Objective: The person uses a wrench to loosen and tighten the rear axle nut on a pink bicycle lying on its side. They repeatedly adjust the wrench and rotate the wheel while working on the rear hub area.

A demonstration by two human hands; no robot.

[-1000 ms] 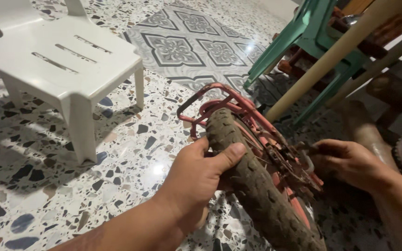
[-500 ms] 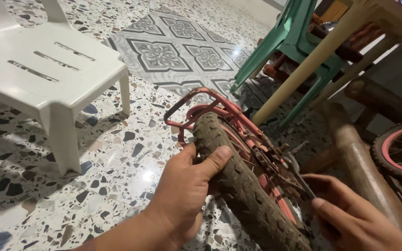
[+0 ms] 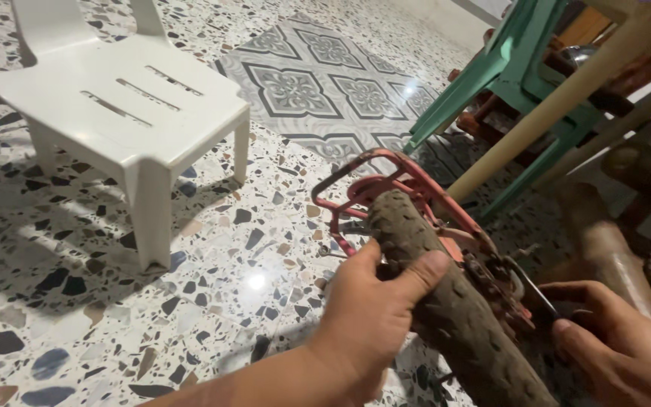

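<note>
Bicycle tyre (image 3: 453, 316) sits clamped under our left hand (image 3: 371, 316) while our right hand (image 3: 619, 339) pinches a thin metal tool (image 3: 534, 288) at the rusty chain (image 3: 495, 283), work unfinished.

A home interior is shown, most likely a living area or a covered porch. The floor (image 3: 77, 301) is laid in polished speckled terrazzo, with an inset panel of grey patterned tiles (image 3: 318, 90) set into it like a carpet. Household furniture is seen around the edges: a low white plastic chair (image 3: 126, 102), a green plastic chair (image 3: 506, 75) and a pale wooden table leg (image 3: 559, 102) (the tabletop itself is cut off). A small bicycle wheel (image 3: 446, 301) is being handled on the floor.
</note>
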